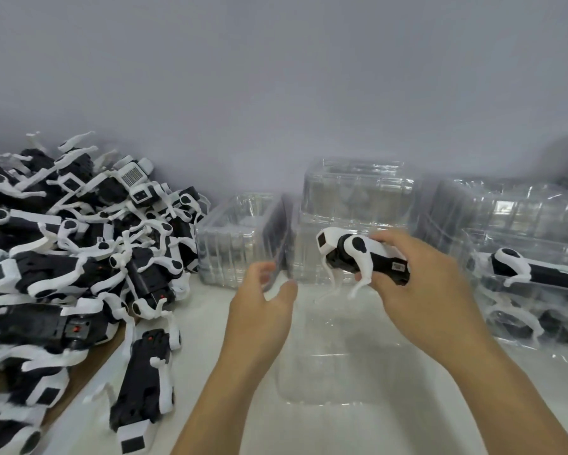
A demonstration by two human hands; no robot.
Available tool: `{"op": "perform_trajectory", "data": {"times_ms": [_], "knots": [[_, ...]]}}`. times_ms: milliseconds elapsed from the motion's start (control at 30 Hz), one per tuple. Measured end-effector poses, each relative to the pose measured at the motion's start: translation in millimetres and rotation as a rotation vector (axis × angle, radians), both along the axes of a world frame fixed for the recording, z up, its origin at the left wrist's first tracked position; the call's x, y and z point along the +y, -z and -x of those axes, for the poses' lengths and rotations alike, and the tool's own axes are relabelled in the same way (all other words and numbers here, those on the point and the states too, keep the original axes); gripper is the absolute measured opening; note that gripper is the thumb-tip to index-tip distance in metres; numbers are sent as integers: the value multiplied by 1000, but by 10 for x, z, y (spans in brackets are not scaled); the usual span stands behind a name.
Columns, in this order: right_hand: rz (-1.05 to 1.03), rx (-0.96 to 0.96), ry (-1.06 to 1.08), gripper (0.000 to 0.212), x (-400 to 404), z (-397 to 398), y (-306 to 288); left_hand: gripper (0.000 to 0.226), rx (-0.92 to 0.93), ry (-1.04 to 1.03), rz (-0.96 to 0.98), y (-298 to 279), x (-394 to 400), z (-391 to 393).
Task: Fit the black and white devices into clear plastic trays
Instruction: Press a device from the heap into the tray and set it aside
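My right hand (417,284) grips a black and white dog-shaped device (358,254) by its rear body, head pointing left, white legs dangling above the table. Below it lies a clear plastic tray (348,366), open on the white table. Its upright clear flap (284,247) passes between the thumb and curled fingers of my left hand (263,300), which appears to pinch its lower edge. A big heap of the same devices (79,257) fills the left side.
Stacks of empty clear trays (358,192) stand at the back centre, with another (236,238) to their left. At the right are clear trays holding devices (532,274). A grey wall closes off the back. Brown cardboard (89,366) shows under the heap.
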State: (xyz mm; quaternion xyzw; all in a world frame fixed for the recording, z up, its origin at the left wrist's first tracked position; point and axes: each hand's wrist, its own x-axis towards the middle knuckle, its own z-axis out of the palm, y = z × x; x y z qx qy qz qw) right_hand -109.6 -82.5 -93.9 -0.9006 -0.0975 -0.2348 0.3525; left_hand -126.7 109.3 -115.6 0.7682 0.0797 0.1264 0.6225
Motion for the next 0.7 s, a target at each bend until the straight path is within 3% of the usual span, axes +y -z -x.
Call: {"op": "perform_trajectory", "data": {"times_ms": [133, 233, 400, 700], "knots": [[23, 38, -45, 27, 102, -5, 58, 40, 155, 78, 25, 152, -108, -24], [107, 119, -67, 17, 154, -18, 114, 41, 184, 114, 94, 178, -143, -34], [238, 204, -33, 14, 200, 16, 179, 42, 201, 138, 41, 187, -106, -28], [204, 32, -7, 20, 209, 21, 118, 43, 161, 126, -71, 195, -76, -39]]}}
